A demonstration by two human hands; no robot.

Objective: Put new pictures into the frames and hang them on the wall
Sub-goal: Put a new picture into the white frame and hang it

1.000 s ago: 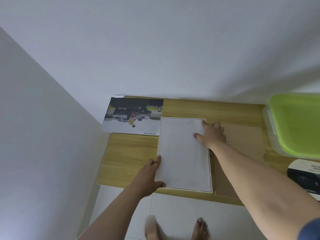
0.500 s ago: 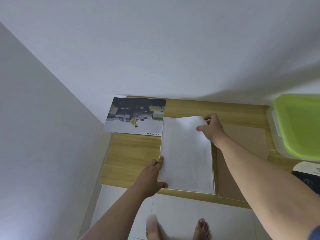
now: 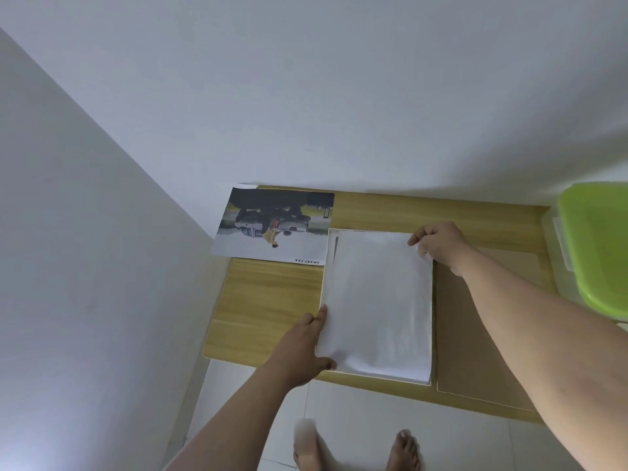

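A white picture frame (image 3: 325,263) lies face down on the wooden table (image 3: 268,300). A white sheet of paper (image 3: 380,304), blank side up, lies in it. My left hand (image 3: 306,348) grips the frame and sheet at the near left corner, thumb on top. My right hand (image 3: 441,246) pinches the sheet's far right corner between thumb and fingers. A printed picture of a pickup truck (image 3: 272,229), marked SMART CAB, lies at the table's far left corner. A brown backing board (image 3: 475,334) lies flat to the right of the frame, under my right forearm.
A clear plastic box with a green lid (image 3: 598,246) stands at the table's right end. White walls close in behind and to the left. My bare feet (image 3: 356,450) stand on the white tiled floor in front of the table's near edge.
My right hand went from pressing flat on the sheet to lifting and pinching its far right corner. The sheet now lies slightly shifted, showing a dark strip at the frame's far left. My left hand stays put.
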